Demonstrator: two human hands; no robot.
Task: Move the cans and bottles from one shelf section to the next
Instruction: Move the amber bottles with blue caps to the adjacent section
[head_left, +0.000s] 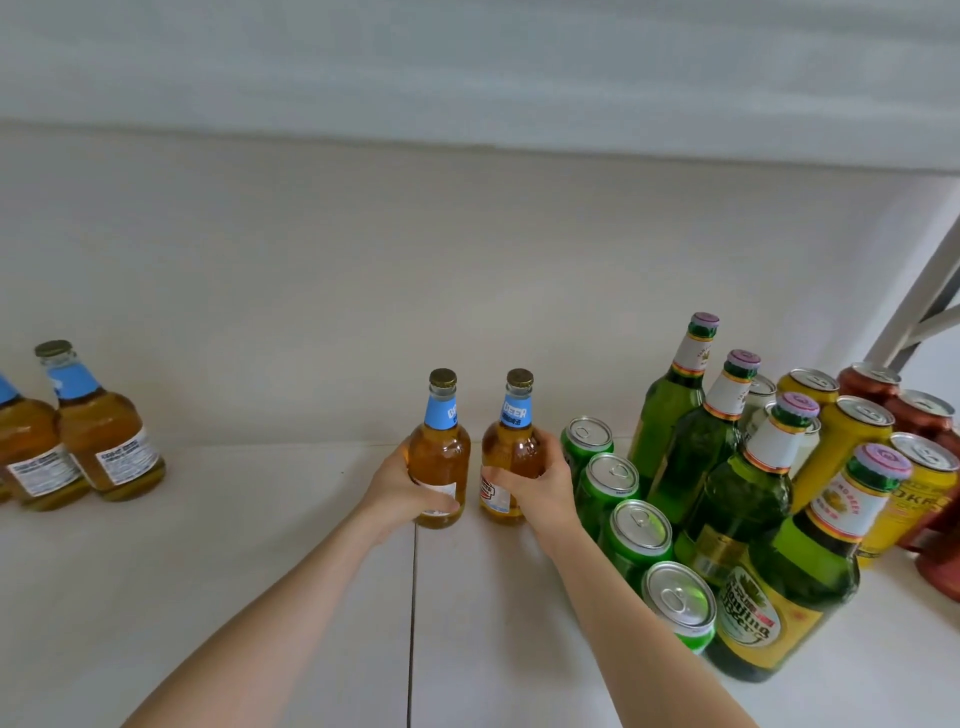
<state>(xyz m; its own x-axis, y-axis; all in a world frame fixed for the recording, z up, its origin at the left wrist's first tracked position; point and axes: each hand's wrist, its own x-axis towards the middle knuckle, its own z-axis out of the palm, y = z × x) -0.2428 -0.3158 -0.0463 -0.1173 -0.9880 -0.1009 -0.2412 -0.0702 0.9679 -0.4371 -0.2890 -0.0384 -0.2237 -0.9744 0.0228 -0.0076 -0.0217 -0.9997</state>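
Far over at nine o'clock, two golden bottles (111, 441) stand side by side on the white shelf (260, 571). They touch each other. Each has a blue band on its neck and a white label low down. They are well apart from the hands.

Near the middle, the left hand (400, 486) comes up from six o'clock. Its fingers and thumb are curled tight round the low part of the left bottle (441, 447). This bottle is golden too, with a blue neck band and a gold cap. It stands straight up, right above a thin line (413, 597) that cuts the shelf in two. I cannot tell if its bottom sits on the shelf.

Just beside it, at three o'clock, is the right bottle (511, 452), which looks the same. The two bottles are close but do not touch. The right hand (543, 488) is wrapped round this one from the right side, with the thumb across its white label.

Further toward three o'clock, four green cans (640, 525) stand in a row that runs from the back to the front. Next to them is a row of four tall green bottles (748, 493) with white neck bands and purple caps. After those come yellow cans (852, 436), and then red cans (919, 415) at the edge. A grey post (919, 301) rises at two o'clock
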